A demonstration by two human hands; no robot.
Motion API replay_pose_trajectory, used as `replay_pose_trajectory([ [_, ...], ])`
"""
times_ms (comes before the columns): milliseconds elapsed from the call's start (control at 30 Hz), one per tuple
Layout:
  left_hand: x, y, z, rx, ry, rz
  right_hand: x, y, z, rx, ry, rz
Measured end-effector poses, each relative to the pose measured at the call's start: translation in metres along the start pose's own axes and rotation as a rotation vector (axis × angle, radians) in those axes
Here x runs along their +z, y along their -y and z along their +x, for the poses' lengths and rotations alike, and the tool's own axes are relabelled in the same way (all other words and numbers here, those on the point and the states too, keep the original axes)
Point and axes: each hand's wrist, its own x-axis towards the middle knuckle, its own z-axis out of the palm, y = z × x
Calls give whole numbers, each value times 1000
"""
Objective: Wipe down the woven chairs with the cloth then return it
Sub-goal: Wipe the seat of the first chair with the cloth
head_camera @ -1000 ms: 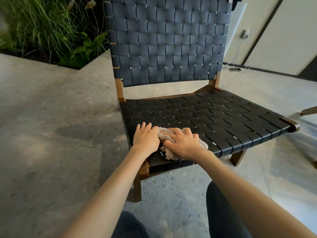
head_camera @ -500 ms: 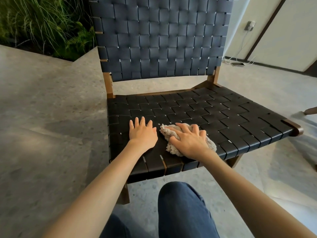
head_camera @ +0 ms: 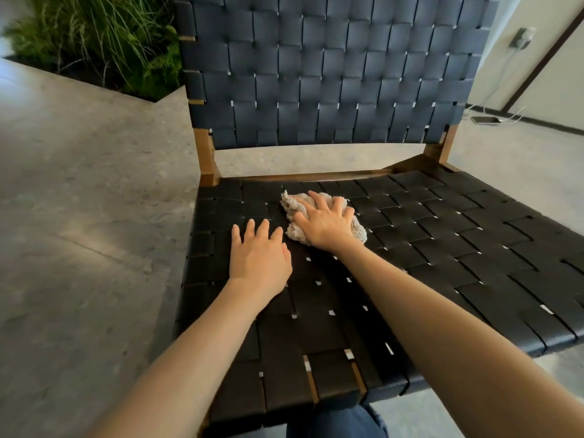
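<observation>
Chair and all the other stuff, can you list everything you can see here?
woven chair: one, dark straps on a brown wooden frame, centre of view
cloth: one, beige and fluffy, on the seat near the back, under the right hand
plants: one green bed, upper left, behind the chair
floor: grey speckled stone, all around the chair
charger and cable: one, pale, on the wall at upper right
left hand: flat on the seat, beside the cloth
right hand: spread, pressing on the cloth
knee: blue trousers, bottom edge
</observation>
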Motion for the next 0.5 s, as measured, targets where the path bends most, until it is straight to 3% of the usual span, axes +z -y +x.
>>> replay_pose_trajectory([
  [267, 7, 2, 5, 9, -53, -7, 4, 5, 77, -50, -48, 4],
  [500, 12, 5, 9, 4, -77, -45, -5, -15, 82, 53, -48, 14],
])
